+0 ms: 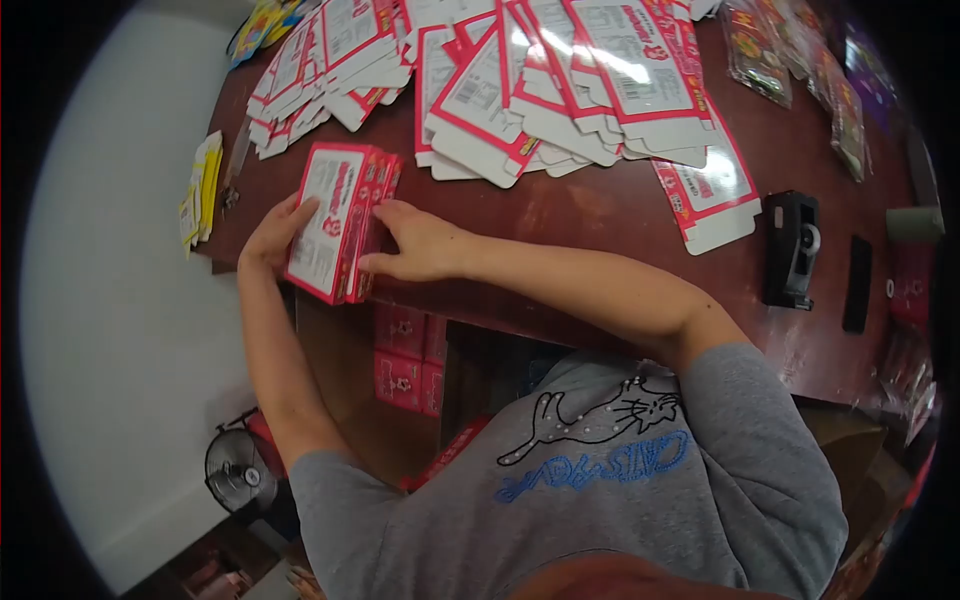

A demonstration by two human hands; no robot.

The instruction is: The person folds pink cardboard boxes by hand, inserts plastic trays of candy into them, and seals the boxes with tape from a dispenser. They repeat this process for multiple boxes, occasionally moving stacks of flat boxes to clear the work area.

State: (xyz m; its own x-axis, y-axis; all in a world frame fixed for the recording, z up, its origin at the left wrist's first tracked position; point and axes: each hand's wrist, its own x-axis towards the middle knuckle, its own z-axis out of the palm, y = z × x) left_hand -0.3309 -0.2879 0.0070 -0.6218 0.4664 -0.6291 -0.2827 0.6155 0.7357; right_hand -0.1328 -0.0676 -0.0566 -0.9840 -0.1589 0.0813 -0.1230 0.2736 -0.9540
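Two red-and-white printed boxes (325,220), folded up and pressed together face to face, are between my hands at the left front edge of the table. My left hand (275,230) wraps round their left side, with its thumb on the white panel. From the right, my right hand (420,240) grips their red side, thumb low and fingers higher up. The boxes tilt slightly, and their lower end reaches past the table edge. My fingertips behind the boxes are hidden.
Flat box blanks (480,95) lie in overlapping piles across the back of the dark red table (560,215). A black tape dispenser (790,250) and a flat black object (857,285) are at right. Yellow packets (202,190) lie at left. Red boxes (400,370) fill a carton below.
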